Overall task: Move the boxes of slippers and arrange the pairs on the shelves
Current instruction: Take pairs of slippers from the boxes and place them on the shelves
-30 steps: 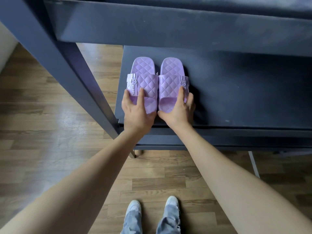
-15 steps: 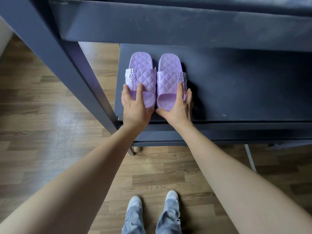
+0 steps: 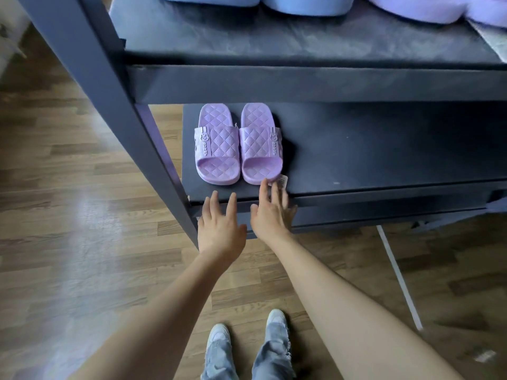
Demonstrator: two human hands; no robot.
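Slippers: pair of lilac quilted plastic slippers [image 3: 237,145], side by side at the left end of the lower dark shelf [image 3: 370,149].
Left hand [image 3: 220,226]: fingers straight, spread, holding nothing.
Right hand [image 3: 273,212]: fingers spread, empty; contact with the slipper toe cannot be told.
Upper dark shelf [image 3: 274,42]: pale blue slippers [image 3: 274,2] and purple slippers [image 3: 439,6], cut off at the top edge.

Nothing can be read. The left purple slipper [image 3: 218,149] and right purple slipper [image 3: 260,148] each bear a raised rabbit emblem [image 3: 203,137] above tiny unreadable marks. The hang tag [image 3: 282,182] beside the right one is blurred.
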